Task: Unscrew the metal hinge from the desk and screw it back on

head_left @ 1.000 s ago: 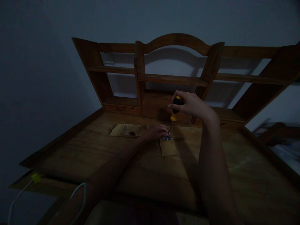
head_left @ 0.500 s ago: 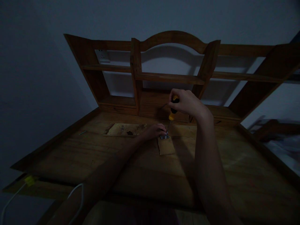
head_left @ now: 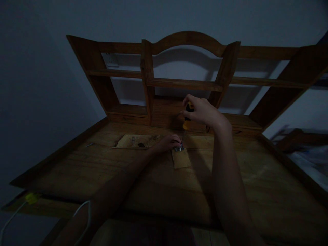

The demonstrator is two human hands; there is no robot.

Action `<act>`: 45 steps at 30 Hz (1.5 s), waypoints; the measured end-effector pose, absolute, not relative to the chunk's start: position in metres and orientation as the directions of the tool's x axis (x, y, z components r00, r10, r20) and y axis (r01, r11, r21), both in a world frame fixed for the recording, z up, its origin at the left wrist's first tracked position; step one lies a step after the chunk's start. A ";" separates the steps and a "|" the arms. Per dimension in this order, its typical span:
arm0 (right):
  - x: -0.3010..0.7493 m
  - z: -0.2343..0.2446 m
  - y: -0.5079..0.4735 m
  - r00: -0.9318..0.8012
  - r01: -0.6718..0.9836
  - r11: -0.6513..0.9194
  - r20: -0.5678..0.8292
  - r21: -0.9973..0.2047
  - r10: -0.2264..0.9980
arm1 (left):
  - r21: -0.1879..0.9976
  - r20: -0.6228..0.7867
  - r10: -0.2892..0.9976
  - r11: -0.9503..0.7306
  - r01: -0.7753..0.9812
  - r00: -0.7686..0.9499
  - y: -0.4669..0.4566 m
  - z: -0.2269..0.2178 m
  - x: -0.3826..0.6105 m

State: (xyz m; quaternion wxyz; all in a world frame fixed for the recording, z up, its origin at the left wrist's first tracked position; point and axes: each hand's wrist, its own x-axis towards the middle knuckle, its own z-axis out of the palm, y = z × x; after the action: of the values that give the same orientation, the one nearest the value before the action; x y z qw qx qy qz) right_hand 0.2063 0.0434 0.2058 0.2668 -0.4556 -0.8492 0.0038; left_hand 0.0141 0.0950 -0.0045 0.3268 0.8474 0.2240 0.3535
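My right hand (head_left: 201, 111) is closed round the yellow-and-black handle of a screwdriver (head_left: 189, 114), held upright with its shaft pointing down. The screwdriver's tip meets the far edge of a small silver metal hinge (head_left: 179, 149). My left hand (head_left: 170, 141) rests low on the desk, its fingers bent and gripping at the hinge beside the tip; what the fingertips pinch there is partly hidden. Under the hinge lies a small square wood block (head_left: 181, 160). Any screw at the tip is too small to make out.
A wooden desktop (head_left: 102, 167) spreads around both hands, with a shelf unit (head_left: 184, 83) along its back. A pale, stained wood strip (head_left: 133, 141) lies left of my hands, and a thin metal piece (head_left: 89, 145) farther left. A white cable (head_left: 15, 217) with a yellow tag hangs at the front left.
The screwdriver and my right hand have shifted very slightly left, and the fingers have changed a little on the handle. My left hand, the hinge and the block keep their places.
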 end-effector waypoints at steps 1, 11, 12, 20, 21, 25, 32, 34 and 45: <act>0.206 0.206 0.043 -0.460 0.758 0.600 0.444 -0.256 0.769 | 0.705 0.456 0.609 -0.692 0.155 0.649 0.094 -0.004 0.014; 0.205 0.206 0.042 -0.372 0.813 0.517 0.446 -0.266 0.814 | 0.677 0.441 0.611 -0.707 0.204 0.657 0.090 0.001 0.015; 0.206 0.205 0.043 -0.376 0.815 0.522 0.457 -0.251 0.806 | 0.675 0.446 0.609 -0.710 0.200 0.657 0.090 0.001 0.015; 0.206 0.207 0.045 -0.451 0.779 0.575 0.414 -0.249 0.791 | 0.681 0.457 0.599 -0.712 0.174 0.658 0.091 -0.002 0.016; 0.206 0.207 0.044 -0.446 0.781 0.572 0.416 -0.251 0.792 | 0.684 0.458 0.599 -0.709 0.169 0.657 0.091 -0.002 0.015; 0.207 0.209 0.043 -0.426 0.798 0.558 0.444 -0.225 0.788 | 0.682 0.451 0.608 -0.707 0.187 0.654 0.093 -0.003 0.016; 0.208 0.211 0.040 -0.483 0.761 0.609 0.432 -0.224 0.762 | 0.679 0.454 0.615 -0.707 0.197 0.645 0.093 -0.004 0.016; 0.206 0.211 0.039 -0.482 0.750 0.618 0.446 -0.235 0.754 | 0.679 0.444 0.617 -0.705 0.206 0.650 0.092 -0.003 0.016; 0.202 0.214 0.035 -0.444 0.769 0.593 0.469 -0.237 0.763 | 0.653 0.439 0.624 -0.716 0.247 0.647 0.086 0.003 0.016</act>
State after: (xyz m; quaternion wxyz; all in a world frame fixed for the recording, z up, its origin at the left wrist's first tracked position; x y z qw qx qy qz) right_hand 0.2019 0.0349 0.2138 0.2734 -0.4509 -0.8496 -0.0054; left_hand 0.0163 0.0865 0.0029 0.2800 0.8631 0.2523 0.3361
